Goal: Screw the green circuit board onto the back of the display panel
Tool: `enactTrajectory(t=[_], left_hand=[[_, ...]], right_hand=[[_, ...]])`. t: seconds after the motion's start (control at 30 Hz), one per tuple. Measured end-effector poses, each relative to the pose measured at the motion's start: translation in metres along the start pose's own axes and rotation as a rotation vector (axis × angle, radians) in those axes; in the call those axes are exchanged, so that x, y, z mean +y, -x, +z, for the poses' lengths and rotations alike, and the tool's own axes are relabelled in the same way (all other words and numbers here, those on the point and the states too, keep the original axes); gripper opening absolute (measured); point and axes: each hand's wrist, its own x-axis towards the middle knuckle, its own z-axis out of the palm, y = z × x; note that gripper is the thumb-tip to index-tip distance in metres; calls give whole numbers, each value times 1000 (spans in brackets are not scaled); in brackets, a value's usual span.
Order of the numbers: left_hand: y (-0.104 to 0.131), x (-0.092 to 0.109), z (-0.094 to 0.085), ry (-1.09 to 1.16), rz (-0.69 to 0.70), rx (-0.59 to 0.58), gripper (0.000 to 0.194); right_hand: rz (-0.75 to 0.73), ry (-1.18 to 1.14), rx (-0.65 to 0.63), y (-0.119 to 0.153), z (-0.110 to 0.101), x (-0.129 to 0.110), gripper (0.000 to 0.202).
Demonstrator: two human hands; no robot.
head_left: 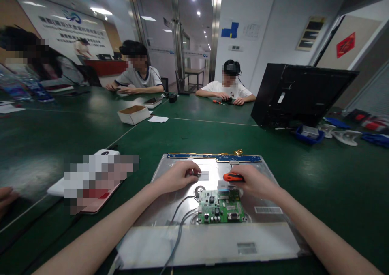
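A flat display panel (264, 236) lies in front of me with its metal back facing up. On it sits a green circuit board (219, 207) with several connectors, and a blue circuit strip (194, 157) runs along the far edge. My right hand (253, 179) grips an orange-and-black screwdriver (233, 177) by its handle, above the board's far right part; its shaft is hidden. My left hand (182, 174) is over the panel's far left, fingers curled together near a pale label (204, 175); anything in them is too small to make out. Grey cables (180, 230) run from the board's left side toward me.
A white power bank and a pinkish phone (117, 177) lie to the left. Farther back are an open carton (133, 114) and a white paper (158, 119). A black monitor housing (300, 96) stands right, beside a blue tray (309, 135). Several people sit around the green table (206, 139).
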Motion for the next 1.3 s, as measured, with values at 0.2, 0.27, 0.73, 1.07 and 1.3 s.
enactTrajectory(t=[0.2,0.27,0.73,1.07,1.3], left_hand=[[0,-3,-2,62,-24,-51,16],[0,-2,-2,59,-24,-55,17],[1,0,-1,50,9,-43,15],[1,-1,-4,18,16,-65,18],[2,-2,-4,11,25,-71,17]], right_hand=[[-88,77,2,-36,8,-25,10],[-117,99,-1,-47,13,-30,12],[-185,154,-54,-26,12,-47,31],[-70,318,-303,10,4,-93,33],[-148,408,-324,5,16,-95,32]])
